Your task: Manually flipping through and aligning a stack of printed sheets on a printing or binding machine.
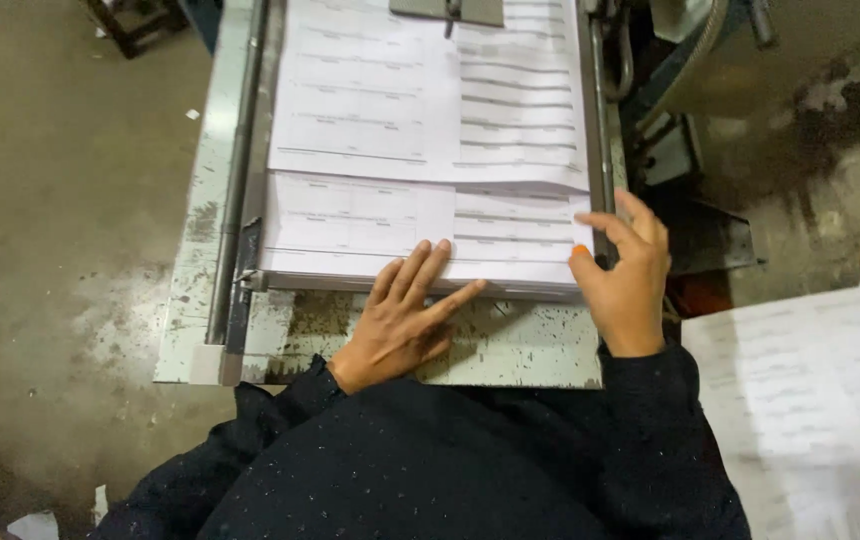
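White paper lies in a thick stack on a worn metal table with chipped pale paint. The sheets are printed with grey lines and boxes. The stack sits in the middle of the table, between a long metal rail on one side and a thin bar on the other. A top sheet lies higher up, and its near edge curls a little.

The left hand lies flat on the table with its fingers spread. The fingertips rest on the near edge of the stack. It holds nothing. The right hand is bent at the near right corner of the stack. Its thumb presses the edge and its fingers curl over the side by the bar. It does not seem to grip any sheet.

It looks like the person is squaring up the stack, pushing the edges so all the sheets line up. To my eye, the next move needs a soft, even push from both hands, so the pile goes straight and no sheet slips out or bends.

The paper looks smooth and thin. The table looks hard, cold and scratched. The sleeves are dark and soft with tiny light specks. Another pile of printed paper lies off to the right. The floor is grey, rough and stained, with small paper bits on it.
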